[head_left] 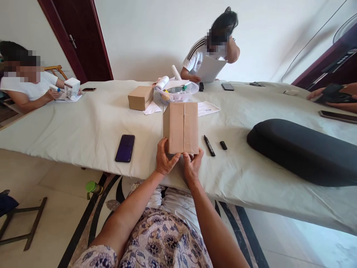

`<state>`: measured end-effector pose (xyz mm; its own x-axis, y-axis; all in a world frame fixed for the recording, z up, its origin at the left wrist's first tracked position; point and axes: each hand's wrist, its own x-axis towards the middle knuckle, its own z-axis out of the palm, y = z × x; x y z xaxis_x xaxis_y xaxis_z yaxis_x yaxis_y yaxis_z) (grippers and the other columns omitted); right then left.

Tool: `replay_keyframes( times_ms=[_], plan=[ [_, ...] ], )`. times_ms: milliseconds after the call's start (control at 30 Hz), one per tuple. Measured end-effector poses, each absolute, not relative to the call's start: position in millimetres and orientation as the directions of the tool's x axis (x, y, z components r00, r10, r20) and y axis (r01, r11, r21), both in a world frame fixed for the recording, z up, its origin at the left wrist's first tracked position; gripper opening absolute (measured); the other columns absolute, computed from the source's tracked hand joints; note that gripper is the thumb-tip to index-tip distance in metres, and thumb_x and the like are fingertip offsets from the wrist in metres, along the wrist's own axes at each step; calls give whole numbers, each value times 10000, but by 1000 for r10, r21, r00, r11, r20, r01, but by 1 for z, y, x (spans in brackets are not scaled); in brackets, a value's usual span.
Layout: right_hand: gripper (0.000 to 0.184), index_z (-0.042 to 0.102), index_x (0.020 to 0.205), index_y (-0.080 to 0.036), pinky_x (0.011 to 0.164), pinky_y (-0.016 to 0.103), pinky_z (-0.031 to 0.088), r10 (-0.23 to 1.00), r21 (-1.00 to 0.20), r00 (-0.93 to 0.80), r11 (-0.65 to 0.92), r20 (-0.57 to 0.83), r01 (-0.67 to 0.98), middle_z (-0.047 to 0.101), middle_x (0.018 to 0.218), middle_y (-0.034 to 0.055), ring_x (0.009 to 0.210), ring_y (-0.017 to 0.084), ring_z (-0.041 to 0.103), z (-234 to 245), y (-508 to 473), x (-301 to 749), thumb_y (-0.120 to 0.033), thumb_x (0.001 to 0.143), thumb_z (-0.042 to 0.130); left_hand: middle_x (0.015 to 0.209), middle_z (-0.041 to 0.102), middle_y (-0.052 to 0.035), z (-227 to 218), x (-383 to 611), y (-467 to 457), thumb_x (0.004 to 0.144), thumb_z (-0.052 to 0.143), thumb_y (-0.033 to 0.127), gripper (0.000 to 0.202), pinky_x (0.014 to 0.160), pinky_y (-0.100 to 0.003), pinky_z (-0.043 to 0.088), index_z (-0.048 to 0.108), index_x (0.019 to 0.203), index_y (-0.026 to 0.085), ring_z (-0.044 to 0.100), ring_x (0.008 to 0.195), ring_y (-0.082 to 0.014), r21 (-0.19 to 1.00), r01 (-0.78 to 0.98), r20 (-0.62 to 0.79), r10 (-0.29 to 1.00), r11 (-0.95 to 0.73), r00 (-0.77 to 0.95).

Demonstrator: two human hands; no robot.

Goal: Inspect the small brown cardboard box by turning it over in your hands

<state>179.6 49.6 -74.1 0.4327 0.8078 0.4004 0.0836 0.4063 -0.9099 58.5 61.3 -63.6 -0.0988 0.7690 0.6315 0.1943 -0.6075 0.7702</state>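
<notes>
A brown cardboard box with a centre seam [184, 128] is held at its near end between both hands: its left side and near edge are clasped by the left hand [166, 159], its right corner by the right hand [192, 162]. It is held over the pale cloth-covered surface [89, 126]; whether it is lifted cannot be told. Just right of the right hand, an uncapped black marker [209, 145] and its black cap [223, 145] are laid; farther right, space is taken up by a long black padded cushion [301, 152]. Left of the left hand, a dark rectangular phone [125, 148] is placed. Beyond the hands, a smaller brown carton [140, 98] and a filled translucent plastic basin [178, 97] are seen, the basin partly hidden by the held box.
</notes>
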Motion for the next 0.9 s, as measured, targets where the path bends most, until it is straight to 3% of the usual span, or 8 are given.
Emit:
replay_keyframes(
  times_ms=[133,300,500,667,900],
  plan=[
    [419,503,1108,-235,760,329,488,785,-903,463,421,411,87,554,1032,39,869,180,557,-66,46,179,-541,835,589,1442,444,-178,-62,57,62,830,632,586,744,1097,-489,427,367,1410,203,460,1357,-306,783,186,616,781,-593,-106],
    [368,543,1052,-218,772,334,475,744,-881,488,455,457,132,556,989,32,853,178,536,-62,47,180,-549,900,492,1418,456,-177,-57,55,62,826,607,635,760,1091,-459,429,378,1401,194,472,1345,-299,805,137,592,799,-577,-112],
    [401,573,1026,-209,710,312,477,759,-898,505,432,411,81,592,954,32,830,181,553,-60,54,180,-572,856,558,1418,498,-167,-52,52,65,848,594,626,707,1057,-407,457,425,1386,200,510,1314,-275,826,134,562,820,-548,-110],
    [378,611,994,-218,715,309,491,751,-894,531,446,393,31,627,930,31,804,175,565,-58,57,179,-560,833,611,1357,581,-155,-56,50,72,865,545,657,680,985,-388,505,473,1364,202,617,1181,-259,892,112,450,879,-437,-156],
    [333,661,1072,-223,761,321,502,761,-892,503,451,410,45,664,1044,60,838,173,591,-61,60,177,-476,864,600,1234,658,-136,-60,45,82,885,500,666,628,1001,-368,484,549,1287,185,632,1146,-243,888,161,458,863,-431,-213]
  ],
)
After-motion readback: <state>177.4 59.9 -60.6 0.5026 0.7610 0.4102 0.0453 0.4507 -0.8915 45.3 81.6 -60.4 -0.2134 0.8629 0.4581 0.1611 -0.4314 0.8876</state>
